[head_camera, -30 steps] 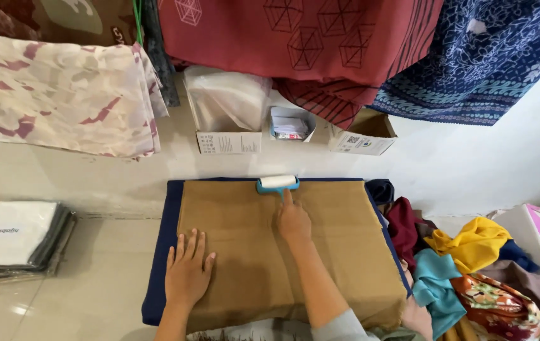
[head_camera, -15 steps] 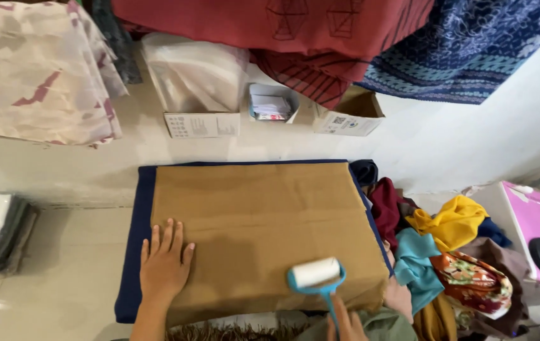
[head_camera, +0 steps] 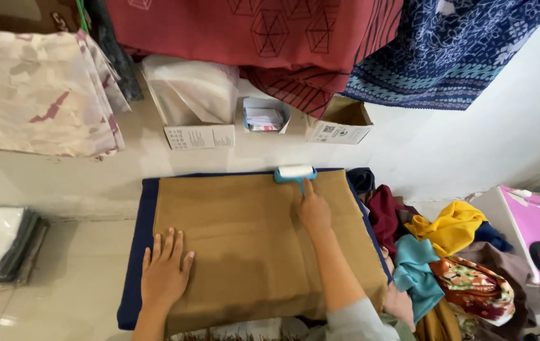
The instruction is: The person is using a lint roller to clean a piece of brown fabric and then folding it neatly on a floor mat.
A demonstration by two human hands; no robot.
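- Since half a second ago, the right hand (head_camera: 314, 211) is pushing the one lint roller (head_camera: 296, 172) from the near edge of the brown cloth (head_camera: 251, 240) out to its far edge.
- Right grip is closing around the roller's teal handle, forefinger lying along it.
- Left hand (head_camera: 165, 271) is pressing flat on the cloth's near left corner, all five fingers spread apart, holding nothing.
- One brown cloth is lying on one navy cloth (head_camera: 137, 252), whose border is showing at the left and far sides.
- Three boxes are sitting on the floor (head_camera: 80, 183) beyond the cloths: one white box (head_camera: 199, 136), one small tray of cards (head_camera: 265, 115), one cardboard box (head_camera: 339, 123).
- One heap of coloured clothes (head_camera: 447, 252) is lying just right of the cloths.
- One pink case (head_camera: 538, 237) is standing at the far right.
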